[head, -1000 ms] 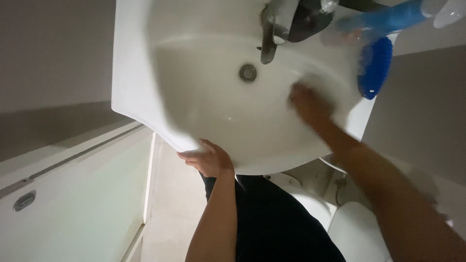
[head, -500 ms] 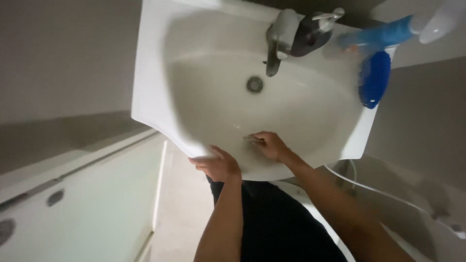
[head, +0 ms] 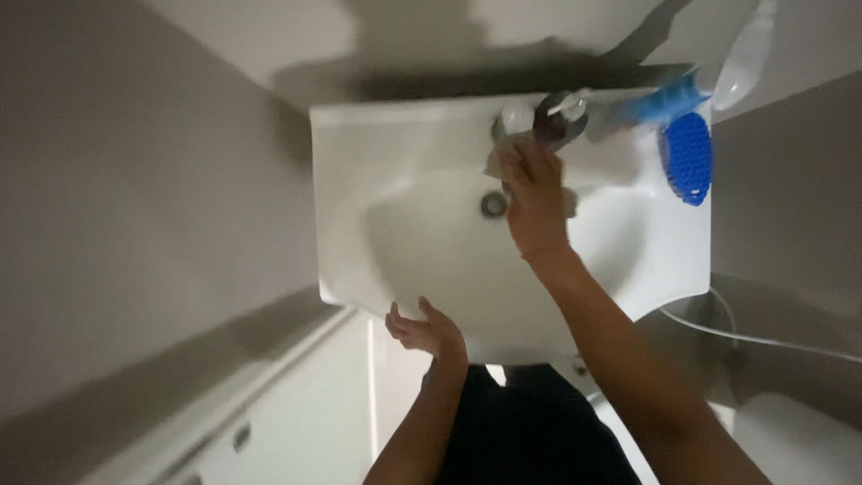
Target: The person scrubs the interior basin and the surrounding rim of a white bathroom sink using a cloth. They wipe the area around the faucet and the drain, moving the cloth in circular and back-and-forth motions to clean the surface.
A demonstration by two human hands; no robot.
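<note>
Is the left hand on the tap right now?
No, the left hand rests on the sink's front rim; the right hand reaches the tap.

Dim, soft and slightly blurred, with a dark shadow on the wall behind the sink.

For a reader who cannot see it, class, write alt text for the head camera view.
Seen from above, a person's right hand reaches across a white sink to the tap at its back edge, while the left hand rests on the front rim. A dark pump bottle, a blue brush and a blue bottle sit behind the basin.
</note>
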